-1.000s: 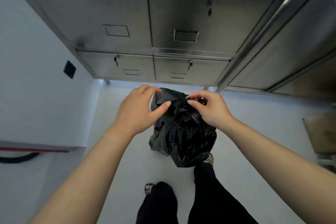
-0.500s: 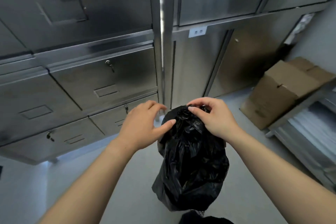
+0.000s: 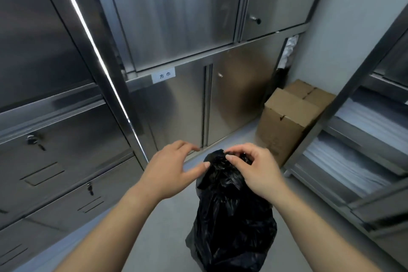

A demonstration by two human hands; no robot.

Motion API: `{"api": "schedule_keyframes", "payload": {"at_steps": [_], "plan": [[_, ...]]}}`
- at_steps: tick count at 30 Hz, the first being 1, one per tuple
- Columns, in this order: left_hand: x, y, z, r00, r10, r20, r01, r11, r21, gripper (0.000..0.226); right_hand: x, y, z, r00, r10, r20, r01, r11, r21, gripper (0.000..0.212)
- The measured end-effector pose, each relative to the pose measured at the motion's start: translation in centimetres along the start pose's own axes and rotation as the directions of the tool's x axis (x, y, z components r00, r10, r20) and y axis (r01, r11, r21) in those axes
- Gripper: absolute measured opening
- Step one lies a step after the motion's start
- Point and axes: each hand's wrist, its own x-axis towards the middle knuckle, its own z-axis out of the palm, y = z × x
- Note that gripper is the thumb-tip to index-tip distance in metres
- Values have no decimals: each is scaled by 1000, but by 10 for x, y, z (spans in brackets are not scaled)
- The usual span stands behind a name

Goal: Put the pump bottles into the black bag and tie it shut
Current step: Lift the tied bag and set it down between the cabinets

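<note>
The black bag is shown suspended above the floor, in front of the steel cabinets. Its weight is carried wholly by the right hand, whose thumb and fingertips are pinched on the gathered plastic at the neck. The neck is bunched at the top so that the mouth is closed and the load hangs below it, the film being drawn into a narrow throat suited to knotting. The left hand is held just beside the neck with fingers spread and loosely arched, gripping nothing. Its thumb tip lies at the edge of the plastic, though contact cannot be confirmed. This posture is judged to be a preparation for taking up a second fold of the neck. No pump bottles are visible; the bulging lower body suggests that they are already enclosed, but this is only inferred. Whether a knot has been formed is hidden under the right fingers. A cardboard box is seen standing on the floor by the cabinets, well apart from the bag.
</note>
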Motion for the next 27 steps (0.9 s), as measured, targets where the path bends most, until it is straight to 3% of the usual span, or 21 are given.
{"api": "schedule_keyframes", "payload": {"at_steps": [7,12,18,21,27], "plan": [[98,-7,5,995,84,55,-83,996,-18,63,65,40,-24,991,83,-102,-89,994,-60,9],[196,-6,-2,973,221,65,-218,975,-52,57,134,47,-55,969,75,-235,-99,991,-94,20],[307,10,-25,910,413,40,-409,909,-81,55,210,40,-95,914,95,-394,-158,979,-130,23],[357,25,-34,870,492,31,-489,868,-87,53,240,42,-119,876,86,-475,-185,969,-165,12],[440,71,-43,807,590,26,-585,805,-104,51,293,39,-181,806,68,-588,-212,961,-179,12]]}}
